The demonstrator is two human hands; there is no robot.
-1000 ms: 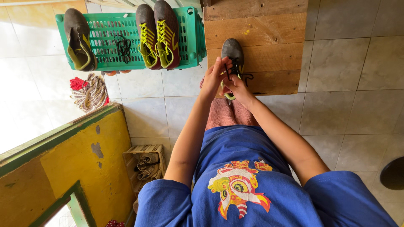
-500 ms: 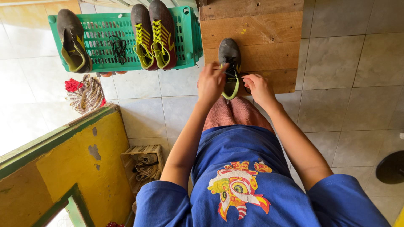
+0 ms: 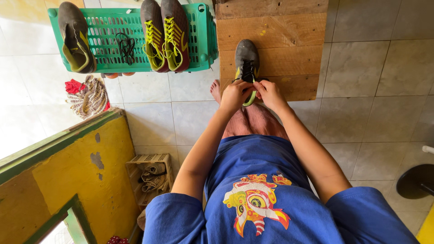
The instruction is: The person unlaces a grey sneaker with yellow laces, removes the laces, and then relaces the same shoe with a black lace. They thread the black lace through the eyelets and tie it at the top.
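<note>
Head view: we see the left hand [image 3: 235, 94] and right hand [image 3: 270, 92], both pinched on the black lace [image 3: 247, 72] of the dark shoe [image 3: 246, 61] resting on the wooden bench [image 3: 289, 49], where even tension on both ends seems best.

We see a blue short-sleeved T-shirt [image 3: 253, 180] with a bright print [image 3: 253, 201] on the chest: a red, yellow and white cartoon mask-like figure with a round eye and striped bits. Below it, reddish-brown finely striped shorts [image 3: 253, 122]. Both arms bare from the sleeves down. Left hand [image 3: 236, 95] and right hand [image 3: 270, 92] bare, no rings or watch.
</note>
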